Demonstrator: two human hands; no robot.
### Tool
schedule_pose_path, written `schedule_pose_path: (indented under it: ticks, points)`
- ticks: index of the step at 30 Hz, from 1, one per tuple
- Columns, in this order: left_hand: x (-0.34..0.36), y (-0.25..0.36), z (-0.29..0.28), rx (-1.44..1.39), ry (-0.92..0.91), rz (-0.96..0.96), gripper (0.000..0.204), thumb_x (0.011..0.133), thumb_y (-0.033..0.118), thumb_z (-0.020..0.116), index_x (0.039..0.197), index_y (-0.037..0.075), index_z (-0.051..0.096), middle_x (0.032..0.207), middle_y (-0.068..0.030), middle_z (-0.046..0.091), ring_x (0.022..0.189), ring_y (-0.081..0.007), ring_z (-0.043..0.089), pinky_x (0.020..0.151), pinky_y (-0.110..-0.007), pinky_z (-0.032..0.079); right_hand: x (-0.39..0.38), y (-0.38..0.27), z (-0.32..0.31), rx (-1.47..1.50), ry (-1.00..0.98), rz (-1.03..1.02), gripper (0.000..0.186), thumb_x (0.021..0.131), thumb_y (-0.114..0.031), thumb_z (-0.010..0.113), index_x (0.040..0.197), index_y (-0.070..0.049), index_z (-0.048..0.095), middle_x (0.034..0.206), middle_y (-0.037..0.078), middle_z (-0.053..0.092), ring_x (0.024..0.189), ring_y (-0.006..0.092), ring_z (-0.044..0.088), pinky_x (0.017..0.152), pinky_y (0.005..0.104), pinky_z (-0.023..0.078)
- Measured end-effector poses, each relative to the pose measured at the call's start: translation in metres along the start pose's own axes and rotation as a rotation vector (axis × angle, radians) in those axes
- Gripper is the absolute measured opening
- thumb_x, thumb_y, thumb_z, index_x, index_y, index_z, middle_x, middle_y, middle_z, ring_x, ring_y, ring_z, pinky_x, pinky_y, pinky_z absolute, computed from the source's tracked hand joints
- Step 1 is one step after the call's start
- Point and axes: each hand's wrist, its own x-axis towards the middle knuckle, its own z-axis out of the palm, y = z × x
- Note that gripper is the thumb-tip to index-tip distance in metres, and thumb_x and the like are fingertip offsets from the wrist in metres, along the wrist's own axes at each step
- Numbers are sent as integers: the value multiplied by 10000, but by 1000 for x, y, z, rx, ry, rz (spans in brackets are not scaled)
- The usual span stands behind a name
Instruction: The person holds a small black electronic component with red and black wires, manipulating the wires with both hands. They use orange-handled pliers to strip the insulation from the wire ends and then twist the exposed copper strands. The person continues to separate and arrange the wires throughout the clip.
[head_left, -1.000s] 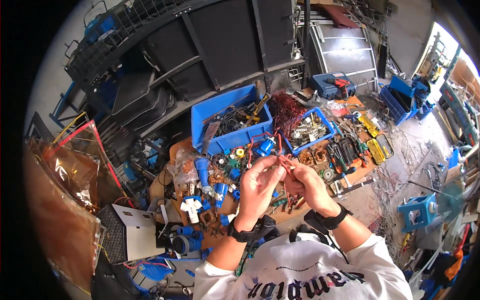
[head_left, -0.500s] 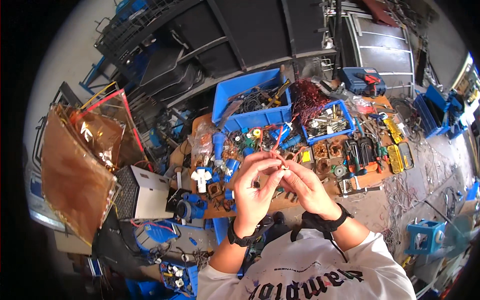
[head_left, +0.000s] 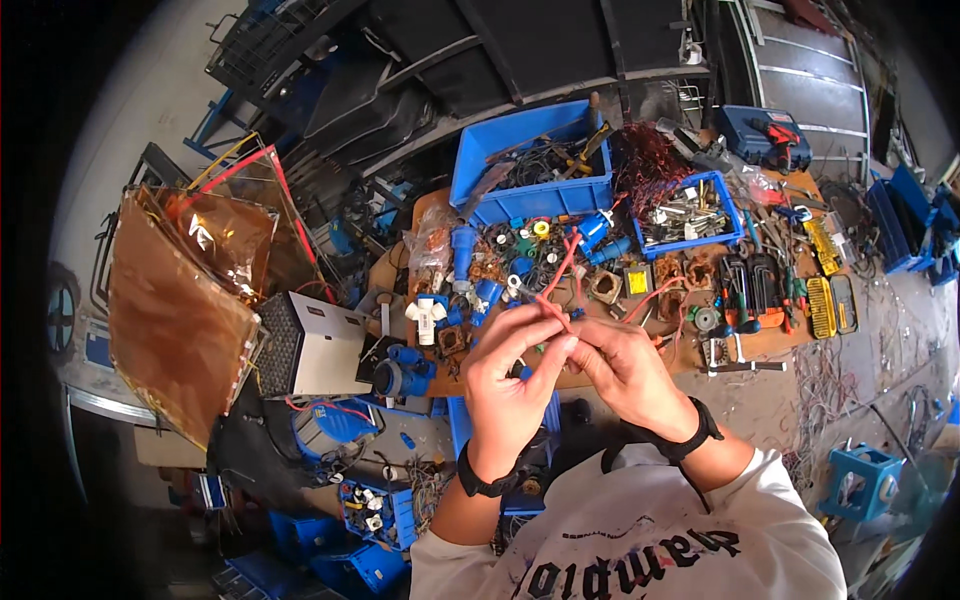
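Observation:
Both hands meet over the front edge of the workbench (head_left: 790, 335), fingertips pinched together. My left hand (head_left: 508, 385) is closed on a red wire (head_left: 556, 285), thumb and index finger pressed at its end. My right hand (head_left: 635, 375) pinches at the same spot, its thumb tip against the left one; the fingers hide the wire's tip. From the hands the wire runs up toward a blue plug-like part (head_left: 593, 232) on the bench. Another stretch of red wire (head_left: 655, 297) lies to the right, just beyond my right hand.
A blue crate (head_left: 540, 205) of cables and a shallow blue tray (head_left: 690, 242) of metal pieces stand at the back. Pliers and clamps (head_left: 750, 290) lie at the right, near a yellow bit case (head_left: 820, 308). A white pipe fitting (head_left: 427, 318) sits at left.
The view has shifted, so the bench sits higher and further right. My hands stay pinched together; the small pale bit seen between the fingertips before is now covered.

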Motion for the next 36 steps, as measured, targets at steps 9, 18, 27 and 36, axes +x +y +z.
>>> schedule_pose_path:
  ticks: [9,18,27,36]
  points:
    - [11,5,6,88,31,98,137,791,-12,699,925,-3,672,988,-118,655,864,-241,653,761,-319,512,1,-4,-6,-6,59,6,145,896,-95,604,960,32,628,816,171,631,716,330,621,623,365,480]
    - [14,11,4,95,-10,150,141,789,-41,683,927,-14,684,976,-129,660,876,-231,660,758,-310,520,-1,-7,-15,-3,43,-38,146,886,-94,617,958,32,634,787,157,625,676,301,616,603,356,476]
    - [9,17,15,23,31,64,108,800,-46,661,905,-32,682,934,-119,660,848,-199,652,749,-303,521,-7,-7,-22,-2,31,-55,145,875,-80,624,953,42,629,762,155,618,657,293,612,591,358,472]
    - [4,3,35,-346,41,-107,96,890,-25,592,968,-61,633,1075,-140,603,878,-169,636,763,-281,528,-9,-3,-33,60,56,-30,179,885,-100,621,998,37,639,793,159,643,677,269,636,603,353,484]
